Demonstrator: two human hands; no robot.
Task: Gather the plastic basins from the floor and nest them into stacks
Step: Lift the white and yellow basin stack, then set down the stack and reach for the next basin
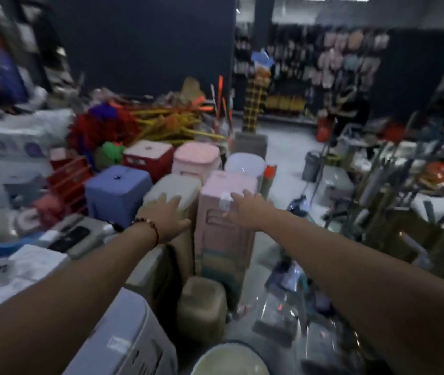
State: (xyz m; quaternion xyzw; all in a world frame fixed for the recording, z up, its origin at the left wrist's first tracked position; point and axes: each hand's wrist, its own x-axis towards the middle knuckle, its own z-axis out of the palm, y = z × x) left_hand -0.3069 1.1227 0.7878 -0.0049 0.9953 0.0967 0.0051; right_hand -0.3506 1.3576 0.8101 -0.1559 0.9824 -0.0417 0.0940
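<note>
Best done by steadying both tall stacks before adding or shifting anything: even pressure on top, no sideways shove, since stacks this tall look tippy. Left hand (168, 216) laid flat on the beige stack (173, 190) at frame centre, fingers (173, 201) straight and slightly spread. Right hand (245, 212) just right of it, reaching onto the pink stack (229, 190), fingers loosely extended, gripping nothing. More to gather: cream basin (229, 361) at bottom centre on the floor (283, 147).
</note>
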